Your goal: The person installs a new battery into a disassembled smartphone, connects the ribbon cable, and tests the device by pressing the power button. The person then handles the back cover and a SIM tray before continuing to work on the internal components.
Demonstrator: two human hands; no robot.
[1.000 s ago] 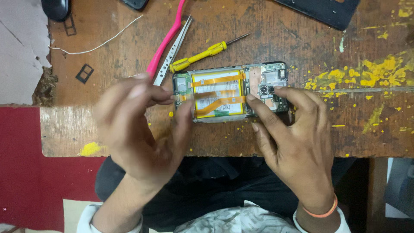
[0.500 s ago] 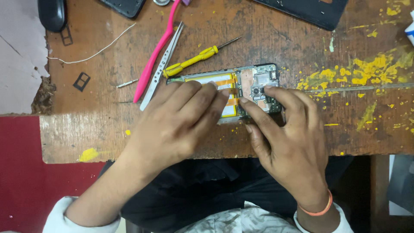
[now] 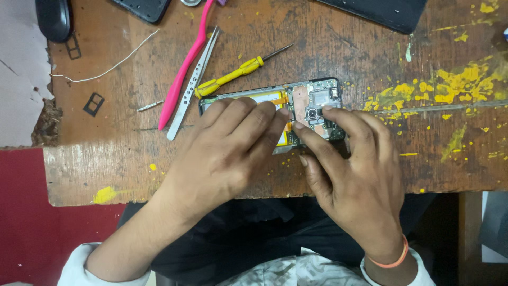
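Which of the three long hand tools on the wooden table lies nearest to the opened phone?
The yellow-handled screwdriver: its handle end almost meets the opened phone, while the metal tweezers and pink plastic pry tool lie farther left.

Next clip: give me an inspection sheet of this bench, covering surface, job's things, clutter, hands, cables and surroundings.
Surface: worn wooden table, splashed with yellow paint, chipped at its left edge.
Job's things: opened phone lying flat, back cover off, circuit board and camera module exposed; its left part is hidden under the hand.
Clutter: yellow screwdriver, metal tweezers, pink pry tool, small black tray frame, dark device at the top edge.
Hands: left hand lies flat over the phone; right hand has its fingers on the board end.
Cables: thin white wire, loose, upper left.
Surroundings: red floor at lower left, black mouse on a grey mat.
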